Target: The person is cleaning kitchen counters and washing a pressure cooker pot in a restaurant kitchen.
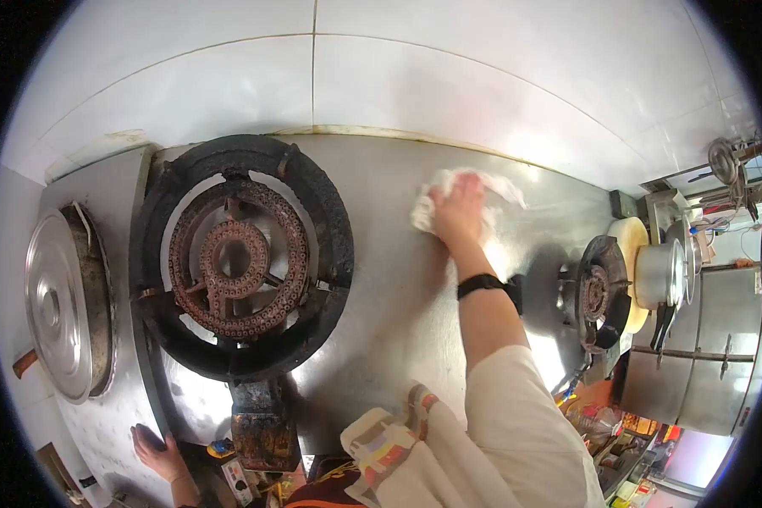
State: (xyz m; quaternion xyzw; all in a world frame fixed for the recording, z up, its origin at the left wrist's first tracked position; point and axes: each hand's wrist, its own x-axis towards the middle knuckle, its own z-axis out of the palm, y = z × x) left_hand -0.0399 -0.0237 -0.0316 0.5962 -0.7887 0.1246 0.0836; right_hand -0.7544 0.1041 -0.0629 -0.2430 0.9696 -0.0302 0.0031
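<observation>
The cloth [470, 199], white and crumpled, lies near the back edge of the steel surface [398, 313], close to the tiled wall [398, 76], about midway between the two burners. It sits straight under the right hand [457, 212], bunched beneath the palm and fingers and spilling out past them on the left, at the top and on the right.

The right grip is pressed down on the cloth with the fingers curled into its folds, pinning it against the surface. How tightly the fingertips close cannot be told, since the cloth hides them. A black watch [481, 284] sits on that wrist, and a white sleeve covers the upper arm.

The left hand [157, 449] is at the front left corner of the surface. Its grip is loose and open, the fingers lying flat over the edge and holding nothing.

There is one cloth and one watch. Of the two burners, the large burner [241, 258], rusty and blackened, is to the left of the cloth, and the small burner [599, 292] is towards the right end. One lidded pan [59, 305] stands past the left edge, and one steel pot [660, 273] stands beyond the small burner.
</observation>
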